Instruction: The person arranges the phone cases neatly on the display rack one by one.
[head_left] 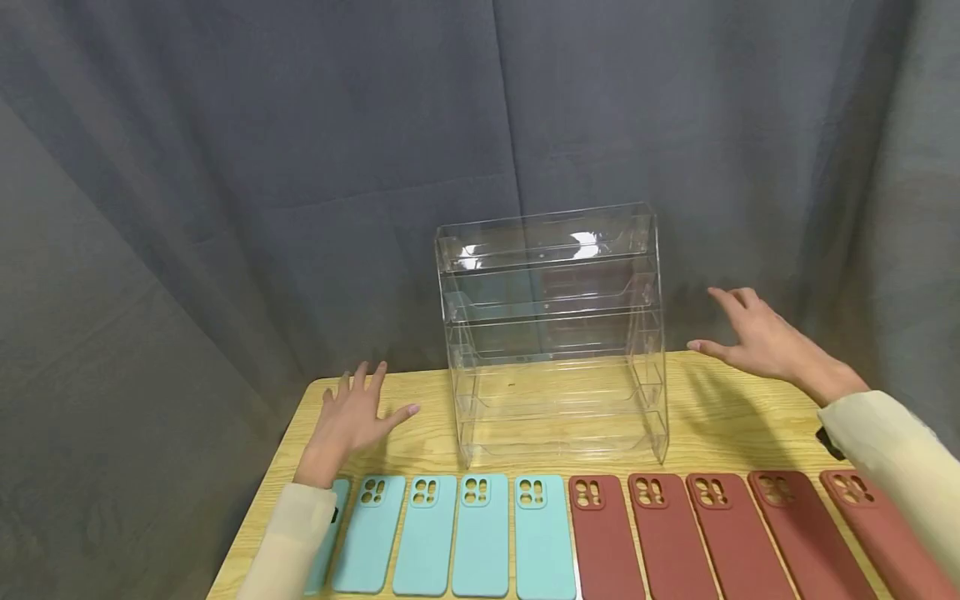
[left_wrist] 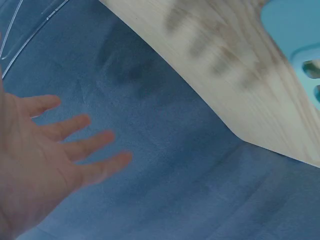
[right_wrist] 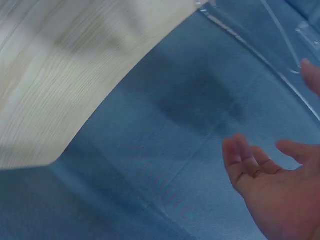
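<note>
A clear tiered acrylic display rack [head_left: 558,454] stands upright at the middle of the table. To its left my left hand [head_left: 352,421] hovers with spread fingers, apart from the rack and holding nothing; the left wrist view shows its bare palm [left_wrist: 40,160]. On the rack's other side my right hand [head_left: 772,337] is raised, fingers extended, also holding nothing. Along the front lie several light-blue phone cases [head_left: 480,533] on the left, the leftmost partly behind my left wrist. Several dark-red phone cases [head_left: 603,533] continue the row to the right, the last partly covered by my right sleeve.
The wooden table [head_left: 405,392] has its back edge against a grey curtain [head_left: 337,167], which also hangs at both sides. In the left wrist view the table's corner [left_wrist: 240,137] shows, with a blue case [left_wrist: 295,25] near it.
</note>
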